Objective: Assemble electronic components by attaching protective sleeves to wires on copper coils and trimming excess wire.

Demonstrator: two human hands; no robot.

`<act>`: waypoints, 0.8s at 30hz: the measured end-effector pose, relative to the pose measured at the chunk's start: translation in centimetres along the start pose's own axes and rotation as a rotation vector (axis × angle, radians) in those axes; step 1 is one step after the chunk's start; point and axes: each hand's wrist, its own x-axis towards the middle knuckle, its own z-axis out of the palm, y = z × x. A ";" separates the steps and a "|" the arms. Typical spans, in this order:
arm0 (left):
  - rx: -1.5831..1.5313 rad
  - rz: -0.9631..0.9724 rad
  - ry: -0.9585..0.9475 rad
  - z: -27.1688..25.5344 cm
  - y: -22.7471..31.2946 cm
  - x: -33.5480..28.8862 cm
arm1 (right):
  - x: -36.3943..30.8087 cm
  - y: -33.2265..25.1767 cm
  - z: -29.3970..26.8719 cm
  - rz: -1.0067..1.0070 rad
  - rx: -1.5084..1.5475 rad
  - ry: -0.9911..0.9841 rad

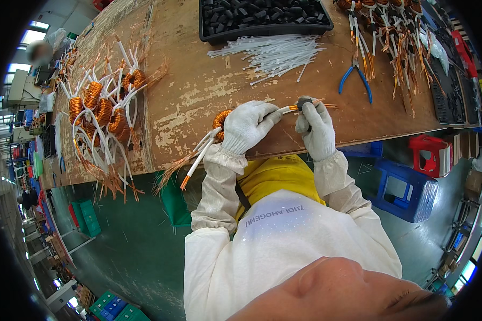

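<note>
My left hand [250,124], in a white glove, is closed round a copper-wound ring coil and its leads. Part of the orange copper coil [220,120] shows at the left of that hand, with white-sleeved leads [199,156] hanging past the table edge. Another lead [288,109] runs from my left fingertips to my right hand [317,124], which is also gloved. There my thumb and fingers pinch a small black piece [303,101] around the lead. Bare copper strands [326,105] stick out beyond it to the right. The gloves hide most of the coil.
Several finished-looking coils [99,109] lie piled at the left, and more leads [396,53] at the far right. A black tray [203,32] of small black pieces stands at the back. White cable ties [278,53] and blue-handled pliers [355,83] lie on the worn table [185,69].
</note>
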 end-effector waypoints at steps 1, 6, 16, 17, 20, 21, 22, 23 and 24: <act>0.002 -0.023 -0.010 0.0 0.0 0.0 | -0.2 -0.1 0.4 0.003 0.009 0.019; -0.026 -0.061 -0.030 -0.1 0.2 0.1 | 0.3 0.6 0.0 0.034 0.038 -0.027; 0.066 -0.049 -0.009 0.3 0.5 0.0 | -0.2 -0.5 -0.6 0.019 0.072 -0.095; 0.067 -0.051 -0.012 0.4 0.6 -0.1 | -0.1 -0.3 -1.0 0.019 0.071 -0.095; 0.079 0.007 -0.003 0.5 0.3 -0.2 | 0.5 0.9 -2.5 0.008 -0.007 -0.143; 0.076 0.003 -0.004 0.5 0.2 -0.3 | 0.7 1.3 -2.5 0.006 0.016 -0.132; 0.061 0.007 0.010 0.6 0.1 -0.3 | 0.8 1.6 -2.5 0.004 0.039 -0.122; 0.049 0.016 0.028 0.6 0.1 -0.4 | 0.9 1.7 -2.2 0.004 0.036 -0.125; 0.047 0.015 0.032 0.5 0.2 -0.4 | 0.8 1.7 -1.9 0.033 0.076 -0.115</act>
